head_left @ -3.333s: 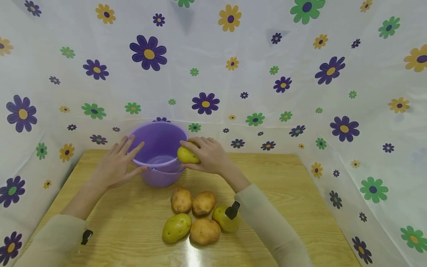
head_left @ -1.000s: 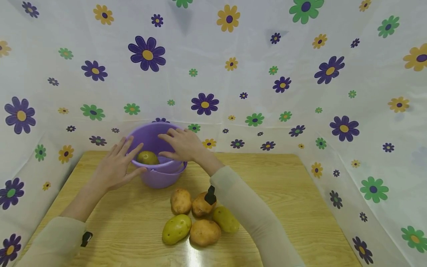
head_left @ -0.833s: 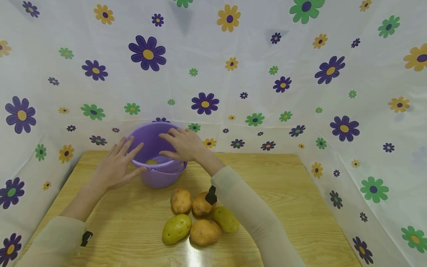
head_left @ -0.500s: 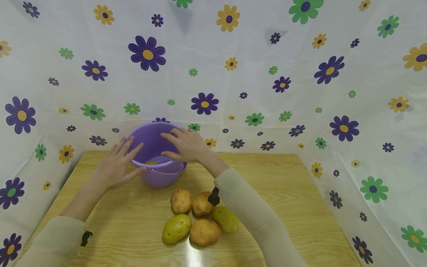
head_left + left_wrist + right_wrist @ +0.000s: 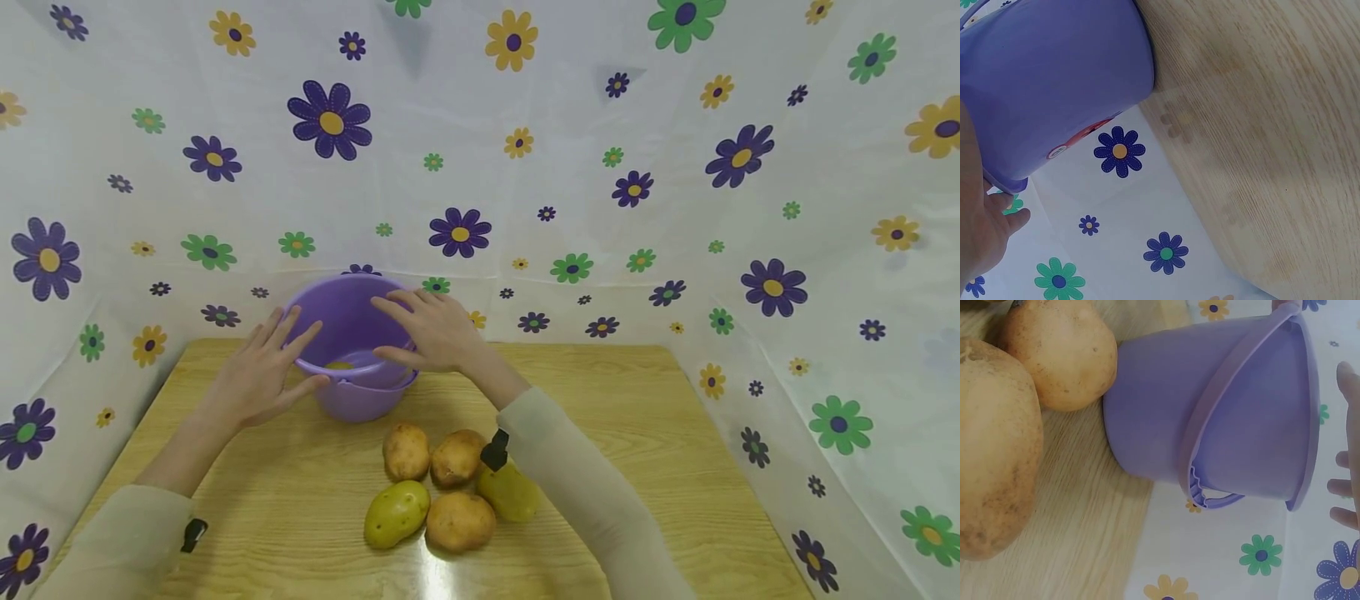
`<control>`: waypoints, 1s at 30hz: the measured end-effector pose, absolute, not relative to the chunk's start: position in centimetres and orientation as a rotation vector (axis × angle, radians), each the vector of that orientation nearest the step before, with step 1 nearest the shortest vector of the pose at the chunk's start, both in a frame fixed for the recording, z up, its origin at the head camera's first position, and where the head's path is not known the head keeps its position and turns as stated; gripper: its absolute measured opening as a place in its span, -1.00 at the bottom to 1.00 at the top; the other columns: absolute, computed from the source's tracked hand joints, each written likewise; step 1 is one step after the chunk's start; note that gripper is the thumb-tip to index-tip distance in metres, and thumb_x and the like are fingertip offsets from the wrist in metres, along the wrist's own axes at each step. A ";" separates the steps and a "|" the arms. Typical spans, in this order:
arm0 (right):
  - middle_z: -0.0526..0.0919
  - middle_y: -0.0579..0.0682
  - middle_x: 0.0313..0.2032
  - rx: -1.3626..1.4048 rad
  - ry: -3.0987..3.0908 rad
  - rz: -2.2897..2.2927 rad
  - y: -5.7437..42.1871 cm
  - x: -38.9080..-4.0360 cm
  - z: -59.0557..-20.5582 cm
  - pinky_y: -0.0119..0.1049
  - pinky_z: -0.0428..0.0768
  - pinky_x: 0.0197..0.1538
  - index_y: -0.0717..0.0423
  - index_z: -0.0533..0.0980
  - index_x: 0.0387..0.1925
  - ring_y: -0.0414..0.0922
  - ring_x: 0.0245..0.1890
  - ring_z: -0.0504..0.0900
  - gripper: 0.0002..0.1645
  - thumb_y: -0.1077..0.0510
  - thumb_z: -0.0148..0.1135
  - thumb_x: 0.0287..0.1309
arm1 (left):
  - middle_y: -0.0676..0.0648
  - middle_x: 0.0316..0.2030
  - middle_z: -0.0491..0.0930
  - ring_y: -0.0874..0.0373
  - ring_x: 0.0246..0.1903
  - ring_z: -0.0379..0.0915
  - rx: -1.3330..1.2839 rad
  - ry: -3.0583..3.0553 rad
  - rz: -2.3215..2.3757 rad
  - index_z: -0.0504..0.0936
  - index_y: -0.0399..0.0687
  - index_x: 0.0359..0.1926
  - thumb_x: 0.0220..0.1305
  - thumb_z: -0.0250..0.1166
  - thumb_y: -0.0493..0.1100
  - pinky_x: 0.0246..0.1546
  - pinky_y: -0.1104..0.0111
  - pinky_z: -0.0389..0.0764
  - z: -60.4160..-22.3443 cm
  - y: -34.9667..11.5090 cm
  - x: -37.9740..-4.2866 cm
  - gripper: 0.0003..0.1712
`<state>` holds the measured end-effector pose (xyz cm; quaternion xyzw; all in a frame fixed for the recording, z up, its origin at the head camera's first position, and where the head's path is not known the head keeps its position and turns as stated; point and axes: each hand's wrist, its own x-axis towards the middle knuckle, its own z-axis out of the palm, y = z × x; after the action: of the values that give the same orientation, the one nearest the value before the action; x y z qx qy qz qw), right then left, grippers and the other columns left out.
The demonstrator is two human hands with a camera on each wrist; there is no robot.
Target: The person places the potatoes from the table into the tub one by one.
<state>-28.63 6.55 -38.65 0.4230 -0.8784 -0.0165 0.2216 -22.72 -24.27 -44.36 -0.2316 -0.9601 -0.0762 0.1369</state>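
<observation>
In the head view, the bucket (image 5: 363, 400) stands toward 11 o'clock on the table (image 5: 637, 417), mouth up. A green potato (image 5: 340, 365) lies inside, low down toward 7 o'clock; the near rim hides most of it, so only a sliver shows.

The left hand (image 5: 251, 375) is at the bucket's 8 o'clock side, its fingers spread wide along the rim, thumb apart from the rest. The right hand (image 5: 435, 333) hangs at the 3 o'clock side, holding nothing, with a wide gap between thumb and fingers; the right wrist view shows it apart from the rim. The handle (image 5: 1217, 387) hangs down the bucket's near side, toward 5 o'clock in the head view.

Five more potatoes sit close together on the table, at 5 o'clock from the bucket. Around their ring, brown ones lie at 10 (image 5: 407, 452), 1 (image 5: 456, 458) and 5 o'clock (image 5: 461, 522), green ones at 8 (image 5: 397, 514) and 3 o'clock (image 5: 512, 496). The black tab (image 5: 495, 451) at the right sleeve (image 5: 592, 492) covers part of the 3 o'clock one.

A red sticker (image 5: 1082, 135) shows on the bucket's wall in the left wrist view. Behind the table hangs a white flowered cloth (image 5: 570, 183).
</observation>
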 end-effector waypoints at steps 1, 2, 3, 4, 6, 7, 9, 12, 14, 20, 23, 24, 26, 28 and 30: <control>0.59 0.02 0.40 1.169 -2.427 -0.035 6.7 -28.5 -38.6 -0.11 0.75 0.23 -0.14 0.36 0.55 0.03 0.29 0.68 -0.04 -0.53 0.16 0.31 | -0.42 0.65 0.03 -0.45 0.64 -0.08 -0.669 -2.780 -0.218 0.22 -0.06 0.64 0.43 0.20 0.40 0.54 -0.40 0.20 -44.4 -24.3 -22.8 -0.01; 0.58 0.02 0.41 1.168 -2.432 -0.028 6.9 -28.4 -38.6 -0.09 0.73 0.26 -0.14 0.35 0.55 0.04 0.31 0.66 -0.03 -0.53 0.16 0.30 | -0.41 0.65 0.03 -0.44 0.64 -0.08 -0.667 -2.782 -0.216 0.21 -0.05 0.64 0.43 0.20 0.40 0.54 -0.39 0.20 -44.4 -24.3 -22.8 -0.01; 0.57 0.03 0.42 1.167 -2.433 -0.026 7.0 -28.3 -38.6 -0.08 0.73 0.28 -0.13 0.35 0.55 0.04 0.33 0.65 -0.03 -0.53 0.16 0.30 | -0.41 0.65 0.03 -0.44 0.64 -0.08 -0.665 -2.784 -0.214 0.21 -0.06 0.64 0.43 0.20 0.39 0.55 -0.38 0.20 -44.4 -24.3 -22.8 0.00; 0.56 0.03 0.43 1.168 -2.436 -0.024 7.2 -28.2 -38.6 -0.06 0.72 0.30 -0.13 0.34 0.56 0.05 0.34 0.64 -0.02 -0.53 0.16 0.30 | -0.41 0.65 0.02 -0.44 0.64 -0.09 -0.661 -2.789 -0.214 0.21 -0.05 0.64 0.43 0.21 0.39 0.55 -0.38 0.19 -44.5 -24.3 -22.9 0.00; 0.52 0.04 0.46 1.169 -2.464 -0.020 7.5 -28.0 -38.5 -0.03 0.69 0.34 -0.13 0.31 0.58 0.06 0.38 0.60 0.00 -0.53 0.17 0.30 | -0.41 0.65 0.02 -0.43 0.65 -0.10 -0.655 -2.794 -0.217 0.21 -0.05 0.64 0.42 0.22 0.39 0.56 -0.38 0.18 -44.5 -24.3 -22.9 0.00; 0.51 0.04 0.47 1.170 -2.476 -0.018 7.7 -27.8 -38.5 -0.02 0.67 0.36 -0.12 0.30 0.58 0.07 0.39 0.59 0.00 -0.53 0.17 0.30 | -0.41 0.65 0.02 -0.43 0.65 -0.10 -0.654 -2.797 -0.216 0.20 -0.05 0.65 0.42 0.21 0.39 0.56 -0.38 0.18 -44.5 -24.3 -22.9 0.00; 0.49 0.05 0.49 1.172 -2.489 -0.011 8.1 -27.6 -38.5 0.00 0.66 0.38 -0.12 0.29 0.59 0.08 0.41 0.58 0.02 -0.52 0.18 0.29 | -0.40 0.65 0.02 -0.43 0.65 -0.11 -0.649 -2.802 -0.222 0.20 -0.05 0.65 0.42 0.22 0.39 0.56 -0.37 0.17 -44.5 -24.3 -22.9 0.00; 0.47 0.06 0.50 1.172 -2.494 0.027 8.8 -27.2 -38.7 0.04 0.65 0.39 -0.10 0.29 0.59 0.10 0.41 0.57 0.03 -0.52 0.21 0.28 | -0.40 0.65 0.02 -0.43 0.65 -0.11 -0.651 -2.801 -0.225 0.19 -0.04 0.65 0.42 0.22 0.39 0.57 -0.36 0.17 -44.5 -24.2 -22.9 0.01; 0.47 0.07 0.50 1.170 -2.477 0.042 9.3 -27.0 -39.0 0.07 0.67 0.35 -0.09 0.30 0.58 0.11 0.40 0.58 0.04 -0.52 0.21 0.27 | -0.40 0.65 0.02 -0.42 0.65 -0.11 -0.652 -2.797 -0.227 0.19 -0.04 0.65 0.42 0.21 0.39 0.57 -0.35 0.18 -44.4 -24.2 -22.9 0.00; 0.45 0.12 0.51 1.183 -2.441 0.089 10.8 -26.2 -39.9 0.15 0.68 0.29 -0.05 0.29 0.58 0.14 0.42 0.55 0.08 -0.51 0.24 0.23 | -0.39 0.66 0.02 -0.43 0.65 -0.11 -0.653 -2.796 -0.239 0.19 -0.04 0.65 0.42 0.22 0.37 0.58 -0.36 0.15 -44.4 -24.2 -22.8 0.00; 0.44 0.14 0.51 1.199 -2.427 0.103 11.5 -25.8 -40.4 0.15 0.66 0.31 -0.04 0.26 0.59 0.14 0.44 0.52 0.10 -0.51 0.25 0.20 | -0.39 0.66 0.01 -0.42 0.65 -0.11 -0.650 -2.801 -0.232 0.19 -0.04 0.65 0.43 0.22 0.37 0.59 -0.35 0.15 -44.4 -24.2 -22.9 0.00; 0.44 0.14 0.51 1.207 -2.425 0.112 11.8 -25.6 -40.5 0.14 0.65 0.32 -0.04 0.25 0.59 0.14 0.44 0.51 0.11 -0.51 0.24 0.20 | -0.39 0.66 0.02 -0.43 0.65 -0.11 -0.652 -2.802 -0.232 0.19 -0.04 0.65 0.43 0.22 0.37 0.58 -0.35 0.15 -44.4 -24.2 -22.9 0.00; 0.42 0.14 0.52 1.220 -2.431 0.132 12.3 -25.1 -40.8 0.13 0.63 0.35 -0.04 0.22 0.61 0.13 0.46 0.49 0.11 -0.51 0.22 0.21 | -0.39 0.66 0.02 -0.43 0.65 -0.10 -0.652 -2.802 -0.228 0.19 -0.04 0.65 0.43 0.22 0.38 0.58 -0.35 0.16 -44.5 -24.2 -22.9 0.00; 0.41 0.13 0.54 1.231 -2.440 0.157 12.8 -24.6 -41.0 0.13 0.61 0.38 -0.04 0.20 0.62 0.14 0.47 0.48 0.10 -0.53 0.15 0.25 | -0.41 0.65 0.04 -0.44 0.64 -0.08 -0.655 -2.797 -0.228 0.20 -0.05 0.65 0.42 0.22 0.38 0.57 -0.36 0.17 -44.6 -24.3 -22.8 0.00; 0.38 0.13 0.55 1.237 -2.449 0.171 13.4 -24.1 -41.3 0.15 0.59 0.41 -0.04 0.18 0.63 0.16 0.47 0.48 0.09 -0.56 0.03 0.32 | -0.42 0.64 0.05 -0.45 0.64 -0.07 -0.659 -2.792 -0.234 0.20 -0.06 0.64 0.42 0.22 0.38 0.55 -0.38 0.18 -44.6 -24.3 -22.8 0.00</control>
<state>-24.14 13.39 -41.27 0.4413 -0.8737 0.0610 0.1953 -22.83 -24.28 -44.62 -0.2270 -0.9616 -0.0805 0.1315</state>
